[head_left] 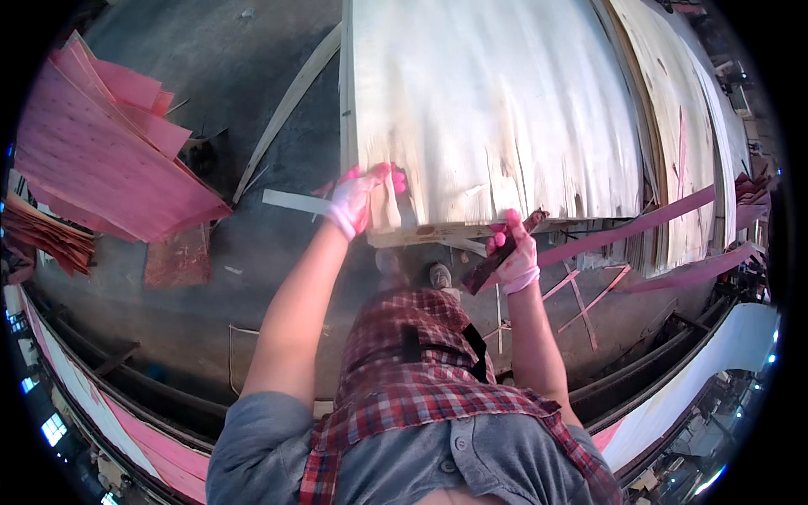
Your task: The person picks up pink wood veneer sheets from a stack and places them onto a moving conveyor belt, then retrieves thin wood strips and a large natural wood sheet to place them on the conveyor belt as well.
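A stack of pale wood veneer sheets lies in front of me, its near edge ragged and split. My left hand, in a white and pink fingerless glove or wrap, is closed at the stack's near left corner. Its fingers pinch a narrow loose veneer strip there. At the near edge farther right is my right hand, similarly covered, closed around a dark, flat, knife-like tool. The tool slants from lower left to upper right, its upper end close to the veneer edge. The fingers partly hide its middle.
Pink-stained veneer sheets lean at the left. More veneer stacks stand to the right, with a long pink strip crossing before them. A pale strip lies on the concrete floor. Rails and a white-pink band curve behind me.
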Demonstrator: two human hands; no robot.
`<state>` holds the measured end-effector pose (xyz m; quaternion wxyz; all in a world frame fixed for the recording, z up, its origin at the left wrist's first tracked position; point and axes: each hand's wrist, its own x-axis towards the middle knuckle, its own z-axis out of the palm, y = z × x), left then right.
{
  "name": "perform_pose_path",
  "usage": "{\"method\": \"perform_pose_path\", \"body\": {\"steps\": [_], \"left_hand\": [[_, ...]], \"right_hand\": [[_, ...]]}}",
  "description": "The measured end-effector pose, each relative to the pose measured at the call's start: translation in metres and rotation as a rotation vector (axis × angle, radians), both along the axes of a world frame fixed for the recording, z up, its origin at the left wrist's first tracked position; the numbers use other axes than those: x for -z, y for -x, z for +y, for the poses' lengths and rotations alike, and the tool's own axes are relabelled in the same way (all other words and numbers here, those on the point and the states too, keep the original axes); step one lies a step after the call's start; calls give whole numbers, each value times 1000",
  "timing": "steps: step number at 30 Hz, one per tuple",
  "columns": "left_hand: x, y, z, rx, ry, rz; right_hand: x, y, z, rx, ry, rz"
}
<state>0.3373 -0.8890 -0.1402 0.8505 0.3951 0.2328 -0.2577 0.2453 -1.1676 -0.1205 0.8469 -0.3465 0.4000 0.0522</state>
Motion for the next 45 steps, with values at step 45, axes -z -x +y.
{"method": "perform_pose_path", "body": {"steps": [45], "left_hand": [[-288, 465, 45, -285, -854, -477]], "right_hand": [[55, 109, 17, -944, -47, -216]]}}
